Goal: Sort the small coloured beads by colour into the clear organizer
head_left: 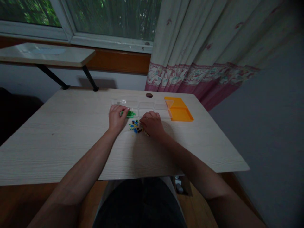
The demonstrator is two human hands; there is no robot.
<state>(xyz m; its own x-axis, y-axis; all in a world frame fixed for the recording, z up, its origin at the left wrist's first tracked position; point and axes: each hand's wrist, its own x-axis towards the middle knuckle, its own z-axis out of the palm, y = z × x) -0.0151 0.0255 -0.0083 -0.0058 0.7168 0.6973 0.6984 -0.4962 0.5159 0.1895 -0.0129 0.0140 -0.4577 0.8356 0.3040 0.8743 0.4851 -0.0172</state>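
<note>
A small heap of mixed coloured beads (pixel 135 125) lies on the pale wooden table (pixel 71 133). Behind it sits a clear compartment box (pixel 144 106); one compartment holds green beads (pixel 130 113). My left hand (pixel 117 117) rests at the box's near left corner, fingers curled over the green compartment; what they pinch is too small to see. My right hand (pixel 152 123) lies on the table just right of the heap, fingers bent down onto its edge, their tips hidden.
An orange lid (pixel 178 109) lies to the right of the box. A cable hole (pixel 149 95) sits near the table's far edge. Another table (pixel 45 55) stands at the back left under a window. A curtain (pixel 201 53) hangs at the right.
</note>
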